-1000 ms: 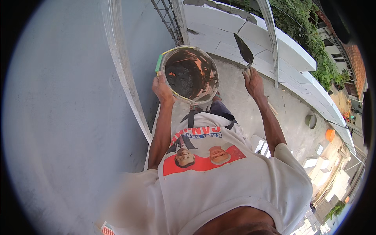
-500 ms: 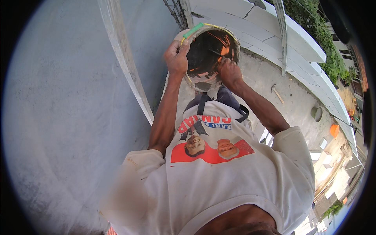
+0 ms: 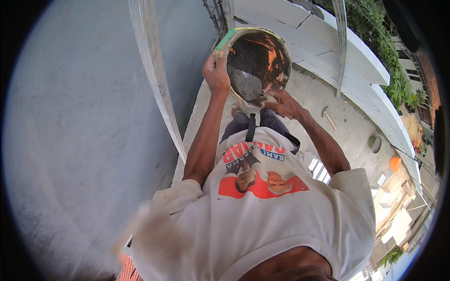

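Observation:
An orange bucket (image 3: 274, 57), smeared dark with wet mortar inside, is tipped with its mouth toward me. My left hand (image 3: 217, 75) grips its rim on the left side, beside the green grip (image 3: 226, 40) of its yellow wire handle. At the lower right of the mouth, my right hand (image 3: 282, 103) is closed on what looks like a trowel (image 3: 246, 85). The trowel's broad grey blade lies inside the bucket, over the dark mortar. Fingers cover most of the trowel's handle.
A tall plastered wall (image 3: 79, 117) fills the left, with a pale upright post (image 3: 157, 70) before it. To the right is a low white block wall (image 3: 328, 56). On the concrete floor lie a hammer (image 3: 329, 119), a grey pail (image 3: 374, 144) and an orange container (image 3: 395, 164).
My right hand has drawn back toward me, from inside the bucket to its near rim, and the trowel's blade now shows broadside. My left hand still holds the rim.

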`<action>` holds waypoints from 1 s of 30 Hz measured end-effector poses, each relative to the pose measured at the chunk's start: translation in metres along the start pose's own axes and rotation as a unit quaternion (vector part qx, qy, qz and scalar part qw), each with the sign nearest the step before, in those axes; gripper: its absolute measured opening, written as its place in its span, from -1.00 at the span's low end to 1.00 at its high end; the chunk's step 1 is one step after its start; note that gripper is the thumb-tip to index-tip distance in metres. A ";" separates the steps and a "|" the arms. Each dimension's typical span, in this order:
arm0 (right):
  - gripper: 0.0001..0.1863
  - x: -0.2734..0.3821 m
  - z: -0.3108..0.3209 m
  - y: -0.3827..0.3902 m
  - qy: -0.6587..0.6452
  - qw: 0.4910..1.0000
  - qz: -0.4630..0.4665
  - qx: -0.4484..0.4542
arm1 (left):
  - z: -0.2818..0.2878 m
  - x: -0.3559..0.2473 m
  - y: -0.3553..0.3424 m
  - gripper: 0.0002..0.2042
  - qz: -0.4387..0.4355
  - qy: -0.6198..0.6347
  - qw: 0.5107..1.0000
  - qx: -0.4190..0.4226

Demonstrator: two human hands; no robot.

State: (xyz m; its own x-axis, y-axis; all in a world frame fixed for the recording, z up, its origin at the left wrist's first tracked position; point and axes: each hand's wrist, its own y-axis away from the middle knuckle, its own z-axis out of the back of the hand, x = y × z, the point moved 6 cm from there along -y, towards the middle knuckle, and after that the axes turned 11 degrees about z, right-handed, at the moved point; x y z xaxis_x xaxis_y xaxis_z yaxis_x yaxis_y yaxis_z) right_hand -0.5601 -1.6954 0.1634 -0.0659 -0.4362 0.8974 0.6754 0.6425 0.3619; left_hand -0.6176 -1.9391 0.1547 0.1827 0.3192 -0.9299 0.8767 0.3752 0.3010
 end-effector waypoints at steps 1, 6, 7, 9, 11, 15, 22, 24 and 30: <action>-0.59 0.002 0.005 0.006 -0.023 1.000 0.002 -0.015 | 0.005 0.004 -0.001 -0.75 -0.005 0.013 1.000 -0.010; -0.69 0.015 0.055 0.047 -0.088 0.992 -0.047 -0.078 | 0.025 0.023 0.008 -0.70 0.064 0.094 0.991 -0.069; -0.74 0.021 0.074 0.059 -0.094 0.991 -0.032 -0.086 | 0.024 0.027 0.010 -0.67 0.091 0.129 0.986 -0.060; -0.76 0.030 0.116 0.088 -0.097 0.989 -0.039 -0.104 | 0.026 0.038 0.021 -0.65 0.121 0.135 0.976 -0.122; -0.74 0.044 0.165 0.120 -0.084 0.988 -0.025 -0.125 | 0.027 0.051 0.032 -0.63 0.139 0.133 0.964 -0.183; -0.67 0.082 0.267 0.175 -0.146 0.977 0.050 -0.144 | 0.025 0.078 0.060 -0.66 0.127 0.131 0.950 -0.252; -0.59 0.113 0.479 0.215 -0.121 0.975 0.120 -0.141 | -0.012 0.120 0.124 -0.61 0.117 0.024 0.901 -0.417; -0.58 0.105 0.528 0.187 -0.108 0.981 0.110 -0.119 | -0.025 0.129 0.139 -0.56 0.110 -0.011 0.878 -0.466; -0.66 0.055 0.586 0.047 0.058 0.997 0.054 -0.019 | -0.068 0.134 0.166 -0.56 0.084 -0.041 0.846 -0.525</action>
State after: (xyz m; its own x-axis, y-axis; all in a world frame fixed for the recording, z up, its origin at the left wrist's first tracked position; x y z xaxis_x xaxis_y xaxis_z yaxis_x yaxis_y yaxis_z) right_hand -0.9630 -1.3202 0.3778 0.0920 -0.4378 0.8944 0.7011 0.6662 0.2540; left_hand -0.4781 -1.7752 0.0945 0.3341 0.3994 -0.8537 -0.0349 0.9104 0.4122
